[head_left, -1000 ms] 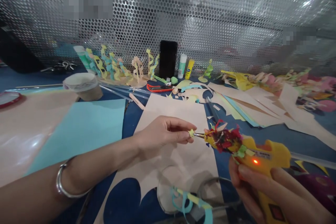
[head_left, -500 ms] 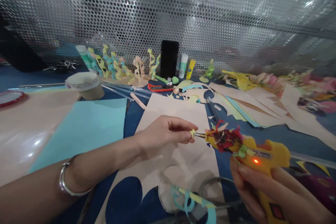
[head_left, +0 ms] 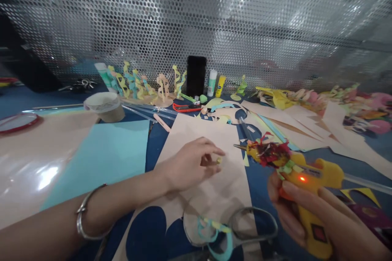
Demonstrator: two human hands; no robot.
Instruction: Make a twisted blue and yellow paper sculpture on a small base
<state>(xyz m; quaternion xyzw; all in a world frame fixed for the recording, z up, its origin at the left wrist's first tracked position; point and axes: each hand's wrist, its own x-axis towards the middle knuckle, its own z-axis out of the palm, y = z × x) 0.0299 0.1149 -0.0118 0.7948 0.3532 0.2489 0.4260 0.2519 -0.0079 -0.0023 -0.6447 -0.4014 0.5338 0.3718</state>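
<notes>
My right hand is wrapped round a yellow hot glue gun with a red light lit on its side. Scraps of red and green paper cling round its front, and the metal nozzle points left. Over the pale sheet of paper, my left hand has a tiny yellow paper piece between thumb and fingertips. A gap separates this piece from the nozzle. Nearest below the hands lie scissors and a round disc with curled blue and yellow paper strips.
A roll of tape stands left, behind a blue sheet. Along the back are curled paper stalks, a phone, glue sticks and a red cutter. Paper offcuts spread across the right.
The nozzle touched the yellow piece before; now the glue gun has moved slightly right and up, away from it. My left hand has tilted and its fingers have spread a little.
</notes>
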